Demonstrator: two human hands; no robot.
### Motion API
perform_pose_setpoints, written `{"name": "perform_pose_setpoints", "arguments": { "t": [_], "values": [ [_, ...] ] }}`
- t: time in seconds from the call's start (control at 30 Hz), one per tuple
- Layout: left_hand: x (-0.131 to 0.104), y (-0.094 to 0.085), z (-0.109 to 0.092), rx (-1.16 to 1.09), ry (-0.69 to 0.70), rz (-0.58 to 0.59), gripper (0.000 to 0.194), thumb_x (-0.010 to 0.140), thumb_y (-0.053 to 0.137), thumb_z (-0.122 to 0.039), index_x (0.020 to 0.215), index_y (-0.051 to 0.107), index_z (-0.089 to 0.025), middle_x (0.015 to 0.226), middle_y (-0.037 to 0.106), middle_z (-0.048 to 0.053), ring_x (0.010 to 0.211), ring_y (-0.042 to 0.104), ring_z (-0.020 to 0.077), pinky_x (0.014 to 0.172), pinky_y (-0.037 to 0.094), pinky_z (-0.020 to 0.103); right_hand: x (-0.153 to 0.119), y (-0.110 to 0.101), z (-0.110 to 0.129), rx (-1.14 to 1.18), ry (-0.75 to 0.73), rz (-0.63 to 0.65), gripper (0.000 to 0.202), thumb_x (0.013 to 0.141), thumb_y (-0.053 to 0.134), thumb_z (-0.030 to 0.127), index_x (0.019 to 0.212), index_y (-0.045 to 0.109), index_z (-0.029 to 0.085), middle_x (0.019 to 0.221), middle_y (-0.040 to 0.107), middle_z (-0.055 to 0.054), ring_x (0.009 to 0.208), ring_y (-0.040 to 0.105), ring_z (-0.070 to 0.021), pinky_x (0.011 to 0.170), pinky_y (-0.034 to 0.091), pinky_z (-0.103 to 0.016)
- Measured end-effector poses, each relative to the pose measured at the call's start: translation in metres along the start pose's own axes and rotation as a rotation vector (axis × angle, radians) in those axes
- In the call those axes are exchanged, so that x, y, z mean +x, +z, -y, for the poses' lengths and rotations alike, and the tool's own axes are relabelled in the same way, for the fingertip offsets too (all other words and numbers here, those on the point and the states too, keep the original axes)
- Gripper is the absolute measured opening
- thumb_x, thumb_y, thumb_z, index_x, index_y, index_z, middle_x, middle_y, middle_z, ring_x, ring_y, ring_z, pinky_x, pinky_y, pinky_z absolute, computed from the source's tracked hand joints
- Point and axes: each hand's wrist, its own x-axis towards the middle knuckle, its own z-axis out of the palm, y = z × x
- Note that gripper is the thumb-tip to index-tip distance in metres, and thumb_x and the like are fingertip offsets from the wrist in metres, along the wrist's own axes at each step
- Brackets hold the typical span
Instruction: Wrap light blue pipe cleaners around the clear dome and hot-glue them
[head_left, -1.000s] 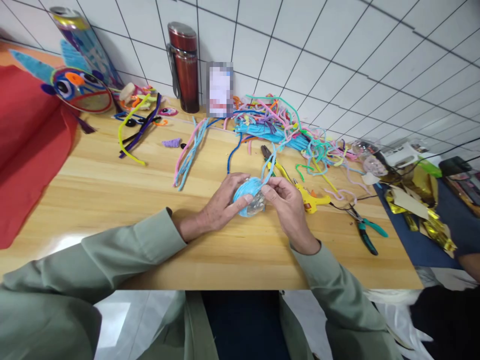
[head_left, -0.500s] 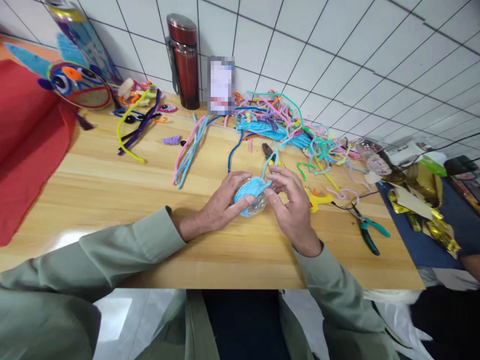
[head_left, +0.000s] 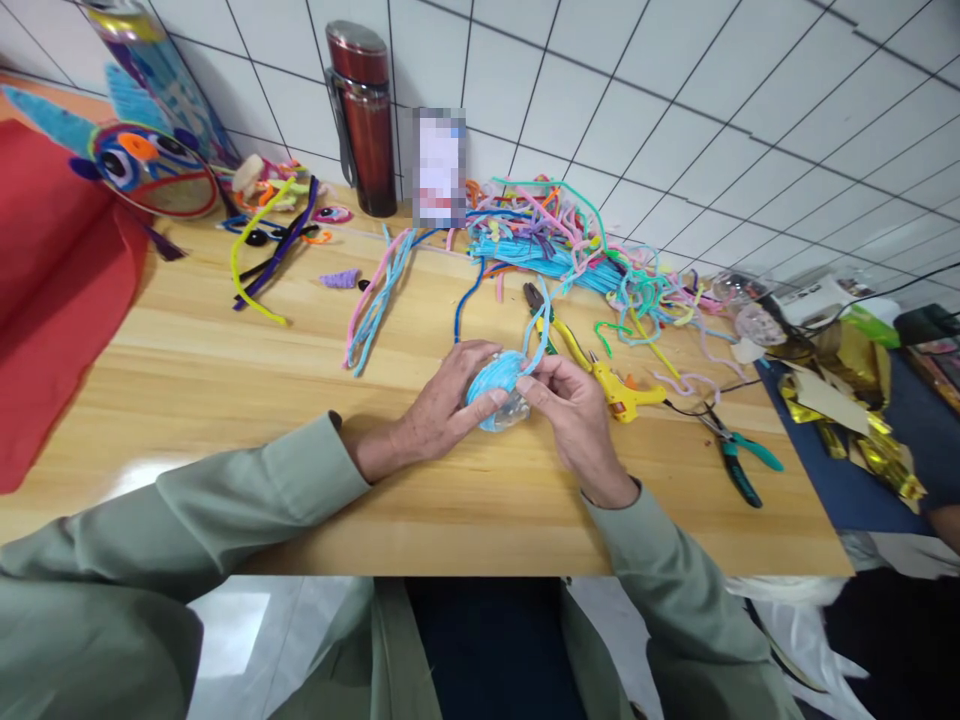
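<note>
My left hand (head_left: 442, 405) is wrapped round a clear plastic ball (head_left: 511, 412), its thumb lying across the front. Rows of light blue pipe cleaner (head_left: 493, 376) cover the ball's upper left side. At the ball's right edge my right hand (head_left: 574, 415) pinches a light blue pipe cleaner (head_left: 537, 345), whose loose ends stick up past the fingers. Just behind the right hand lie yellow-handled pliers (head_left: 568, 338) and a yellow hot glue gun (head_left: 628, 399). The fingertips of the left hand are partly hidden behind the ball.
Pipe cleaners in many colours (head_left: 555, 250) are heaped along the tiled wall. A red thermos (head_left: 364, 120) and a propped phone (head_left: 439, 170) stand at the back. Teal-handled pliers (head_left: 739, 455) lie at right. A decorated owl-like face (head_left: 150, 170) rests at far left, beside red cloth (head_left: 60, 300).
My right hand's fingers have closed into a pinch on the blue pipe cleaner and lowered beside the ball. The left hand keeps its hold almost unchanged.
</note>
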Motion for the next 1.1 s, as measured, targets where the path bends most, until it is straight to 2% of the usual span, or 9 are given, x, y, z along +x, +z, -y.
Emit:
{"name": "perform_pose_setpoints", "arguments": {
  "t": [0.17,0.43,0.7,0.9,1.1],
  "values": [
    [-0.0006,0.0008,0.0012,0.007,0.002,-0.011,0.047,0.114,0.056,-0.049,0.153,0.052,-0.023,0.145,0.063,0.014,0.138,0.06,0.0284,0.122,0.05,0.049,-0.0005,0.0031,-0.0025,0.016,-0.015,-0.005,0.035,0.08,0.091,0.047,0.076,0.065,0.024,0.068,0.051,0.006,0.064,0.042,-0.0121,0.059,0.037,-0.027],
    [-0.0003,-0.0011,-0.0005,0.0,-0.001,0.018,0.048,0.114,0.054,-0.05,0.155,0.051,-0.023,0.147,0.063,0.015,0.141,0.058,0.0292,0.124,0.049,0.05,-0.0005,0.0052,-0.0018,-0.013,-0.029,-0.027,0.038,0.081,0.088,0.042,0.071,0.056,0.024,0.066,0.049,0.006,0.063,0.04,-0.0119,0.058,0.035,-0.028],
    [-0.0012,-0.0014,0.0046,0.007,0.029,0.04,0.059,0.109,0.059,-0.051,0.16,0.046,-0.023,0.155,0.058,0.018,0.147,0.055,0.0342,0.127,0.047,0.056,-0.0012,0.0053,-0.0055,-0.017,-0.04,-0.051,0.03,0.083,0.084,0.039,0.074,0.059,0.025,0.066,0.048,0.007,0.062,0.04,-0.0125,0.058,0.034,-0.029],
    [0.0003,-0.0016,0.0036,0.028,0.05,0.045,0.058,0.108,0.062,-0.046,0.159,0.045,-0.025,0.152,0.059,0.017,0.145,0.057,0.0327,0.125,0.049,0.055,-0.001,0.0045,-0.0052,-0.035,-0.035,-0.047,0.032,0.084,0.083,0.041,0.074,0.057,0.025,0.067,0.047,0.007,0.062,0.041,-0.0119,0.059,0.036,-0.029],
    [-0.0001,-0.0011,0.0009,0.01,0.027,0.051,0.06,0.108,0.065,-0.047,0.159,0.044,-0.025,0.153,0.058,0.018,0.146,0.055,0.0341,0.126,0.048,0.058,-0.0011,0.0041,-0.0033,-0.039,-0.026,-0.044,0.034,0.083,0.083,0.041,0.074,0.055,0.025,0.067,0.049,0.006,0.063,0.043,-0.0124,0.058,0.037,-0.028]
  ]
}}
